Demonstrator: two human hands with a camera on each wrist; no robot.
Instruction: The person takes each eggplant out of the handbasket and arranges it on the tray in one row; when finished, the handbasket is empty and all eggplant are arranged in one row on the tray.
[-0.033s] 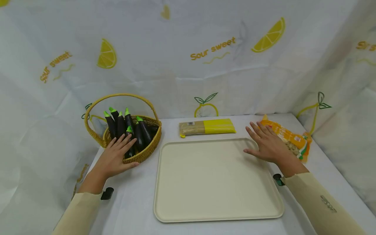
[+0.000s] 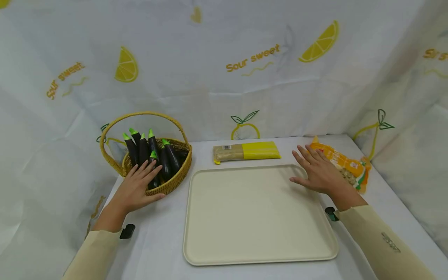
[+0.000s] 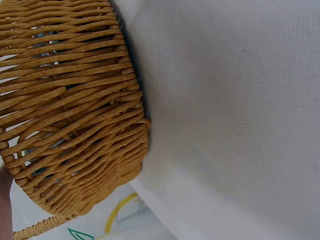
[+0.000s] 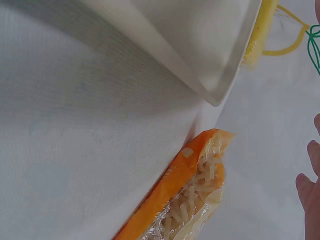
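Observation:
My left hand (image 2: 136, 188) has its fingers spread over the near side of a wicker basket (image 2: 183, 171) with a tall handle. Several dark eggplants (image 2: 171, 157) with green caps stand in it. In the left wrist view the basket's woven wall (image 3: 75, 110) fills the left side, a sliver of hand at the edge. My right hand (image 2: 320, 173), fingers straight and spread, overlaps the far right corner of a cream tray (image 2: 259, 217). Beside it lies an orange bag of pale pasta (image 2: 350, 167); the bag (image 4: 185, 195) also shows in the right wrist view. Neither hand holds anything.
Behind the tray lies a flat packet (image 2: 245, 151), half yellow and half tan. A white cloth (image 2: 157, 233) covers the table. White curtains (image 2: 210, 77) with lemon prints hang at the back and sides.

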